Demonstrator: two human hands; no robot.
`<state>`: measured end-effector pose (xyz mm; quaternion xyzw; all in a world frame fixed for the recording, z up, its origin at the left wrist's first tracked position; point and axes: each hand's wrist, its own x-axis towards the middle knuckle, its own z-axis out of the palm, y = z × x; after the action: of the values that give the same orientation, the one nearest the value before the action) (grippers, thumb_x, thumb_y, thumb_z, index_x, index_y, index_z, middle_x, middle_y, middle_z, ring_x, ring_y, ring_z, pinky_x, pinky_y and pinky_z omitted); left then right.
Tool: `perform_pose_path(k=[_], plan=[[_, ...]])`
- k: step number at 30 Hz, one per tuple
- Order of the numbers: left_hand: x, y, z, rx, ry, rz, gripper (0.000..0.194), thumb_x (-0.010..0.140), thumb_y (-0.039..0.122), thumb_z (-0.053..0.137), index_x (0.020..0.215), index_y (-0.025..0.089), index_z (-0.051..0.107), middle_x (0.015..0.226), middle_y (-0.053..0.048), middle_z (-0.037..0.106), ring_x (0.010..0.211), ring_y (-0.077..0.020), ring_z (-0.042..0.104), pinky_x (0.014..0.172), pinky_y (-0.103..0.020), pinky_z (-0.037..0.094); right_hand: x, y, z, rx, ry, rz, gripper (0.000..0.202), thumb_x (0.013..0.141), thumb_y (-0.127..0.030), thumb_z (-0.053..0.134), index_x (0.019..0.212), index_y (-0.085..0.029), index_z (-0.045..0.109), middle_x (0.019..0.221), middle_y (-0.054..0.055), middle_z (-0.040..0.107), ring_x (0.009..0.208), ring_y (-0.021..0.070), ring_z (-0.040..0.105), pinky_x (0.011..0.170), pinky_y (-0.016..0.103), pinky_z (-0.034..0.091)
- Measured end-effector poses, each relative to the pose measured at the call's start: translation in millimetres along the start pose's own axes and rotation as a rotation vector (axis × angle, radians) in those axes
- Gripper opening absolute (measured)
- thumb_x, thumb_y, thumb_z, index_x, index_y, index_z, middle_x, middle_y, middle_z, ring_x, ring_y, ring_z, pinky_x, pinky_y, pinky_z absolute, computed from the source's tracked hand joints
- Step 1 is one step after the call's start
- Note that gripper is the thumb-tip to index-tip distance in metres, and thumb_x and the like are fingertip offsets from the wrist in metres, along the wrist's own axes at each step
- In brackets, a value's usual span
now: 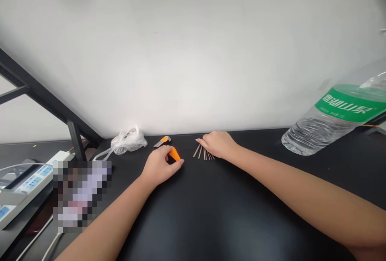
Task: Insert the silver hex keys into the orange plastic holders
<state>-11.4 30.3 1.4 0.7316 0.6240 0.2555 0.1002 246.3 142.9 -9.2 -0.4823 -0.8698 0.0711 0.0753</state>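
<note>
My left hand (160,166) pinches an orange hex key holder (174,155) between thumb and fingers, just above the black table. To its right, my right hand (219,144) is closed over the upper ends of several loose metal hex keys (204,153). Their straight ends fan out from beneath the palm toward me, and the bent ends are hidden by the fingers. Behind my left hand lies a second set of hex keys (163,141), seated in an orange holder.
A crumpled clear plastic bag (128,140) lies near the wall at left. Closer to me are a blurred-out device (83,196) with a cable and a white power strip (39,180). A large water bottle (334,116) with a green label stands at right. A black metal frame (45,96) rises at left.
</note>
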Motion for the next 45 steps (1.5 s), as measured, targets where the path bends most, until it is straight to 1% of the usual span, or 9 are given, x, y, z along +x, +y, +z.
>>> perform_pose_path(k=[5, 9, 12, 16, 19, 23, 27, 35, 45], plan=[[0, 0, 0.8, 0.036, -0.037, 0.047, 0.03, 0.086, 0.044, 0.071, 0.108, 0.024, 0.07, 0.088, -0.001, 0.067, 0.071, -0.0169, 0.059, 0.065, -0.032, 0.048, -5, 22, -11, 0.06, 0.055, -0.005, 0.046, 0.105, -0.051, 0.043, 0.09, -0.018, 0.071, 0.087, 0.011, 0.069, 0.073, 0.023, 0.062, 0.067, 0.034, 0.041], [-1, 2, 1.7, 0.025, -0.093, 0.116, 0.052, 0.088, 0.037, 0.07, 0.138, 0.027, 0.061, 0.108, -0.004, 0.068, 0.083, -0.0185, 0.064, 0.076, -0.033, 0.053, -6, 35, -17, 0.3, 0.025, -0.279, 0.032, 0.104, -0.031, 0.049, 0.128, -0.024, 0.069, 0.128, 0.01, 0.066, 0.107, 0.0232, 0.064, 0.089, 0.035, 0.048], [-1, 4, 1.8, 0.018, -0.12, 0.138, 0.059, 0.09, 0.039, 0.068, 0.147, 0.029, 0.054, 0.103, -0.003, 0.067, 0.081, -0.0177, 0.063, 0.074, -0.032, 0.053, -5, 35, -15, 0.333, 0.01, -0.404, 0.035, 0.102, -0.022, 0.047, 0.126, -0.026, 0.072, 0.131, 0.009, 0.065, 0.122, 0.0254, 0.058, 0.099, 0.038, 0.047], [-2, 7, 1.8, -0.006, -0.1, 0.144, 0.054, 0.091, 0.041, 0.068, 0.142, 0.028, 0.057, 0.097, -0.002, 0.066, 0.079, -0.0167, 0.061, 0.073, -0.031, 0.052, -4, 29, -20, 0.302, -0.093, -0.3, 0.024, 0.095, -0.017, 0.052, 0.102, -0.022, 0.074, 0.113, 0.009, 0.068, 0.094, 0.0212, 0.064, 0.083, 0.034, 0.049], [-3, 6, 1.7, -0.017, -0.104, 0.138, 0.054, 0.091, 0.041, 0.068, 0.142, 0.027, 0.057, 0.097, -0.002, 0.065, 0.08, -0.0166, 0.061, 0.074, -0.031, 0.052, -9, 26, -30, 0.295, -0.233, -0.18, 0.008, 0.084, -0.018, 0.063, 0.088, -0.022, 0.069, 0.103, 0.006, 0.067, 0.069, 0.0157, 0.058, 0.062, 0.029, 0.043], [-2, 5, 1.0, -0.019, -0.135, 0.129, 0.052, 0.092, 0.042, 0.068, 0.141, 0.027, 0.057, 0.099, -0.002, 0.065, 0.081, -0.017, 0.061, 0.076, -0.032, 0.052, -17, 25, -38, 0.283, -0.333, -0.128, 0.012, 0.073, -0.016, 0.069, 0.081, -0.023, 0.064, 0.092, 0.004, 0.067, 0.06, 0.014, 0.052, 0.051, 0.029, 0.034], [-1, 4, 0.7, -0.033, -0.149, 0.148, 0.052, 0.094, 0.045, 0.066, 0.143, 0.028, 0.056, 0.097, -0.003, 0.063, 0.081, -0.0179, 0.061, 0.075, -0.032, 0.052, -19, 24, -42, 0.362, -0.362, -0.161, 0.014, 0.077, -0.015, 0.065, 0.087, -0.024, 0.067, 0.087, 0.002, 0.069, 0.063, 0.0149, 0.056, 0.055, 0.028, 0.037], [-2, 7, -3.0, -0.079, -0.176, 0.18, 0.051, 0.095, 0.045, 0.066, 0.142, 0.029, 0.058, 0.096, -0.003, 0.063, 0.08, -0.018, 0.06, 0.074, -0.032, 0.051, -21, 8, -45, 0.468, -0.056, -0.356, 0.026, 0.098, -0.021, 0.054, 0.107, -0.023, 0.078, 0.107, 0.008, 0.07, 0.09, 0.0197, 0.064, 0.079, 0.032, 0.048], [-5, 12, -7.0, -0.114, -0.231, 0.205, 0.049, 0.097, 0.044, 0.064, 0.142, 0.029, 0.055, 0.102, -0.003, 0.061, 0.083, -0.0176, 0.059, 0.078, -0.033, 0.051, -31, -12, -40, 0.464, 0.081, -0.439, 0.03, 0.104, -0.024, 0.048, 0.108, -0.023, 0.078, 0.105, 0.007, 0.067, 0.083, 0.0175, 0.062, 0.074, 0.032, 0.048]])
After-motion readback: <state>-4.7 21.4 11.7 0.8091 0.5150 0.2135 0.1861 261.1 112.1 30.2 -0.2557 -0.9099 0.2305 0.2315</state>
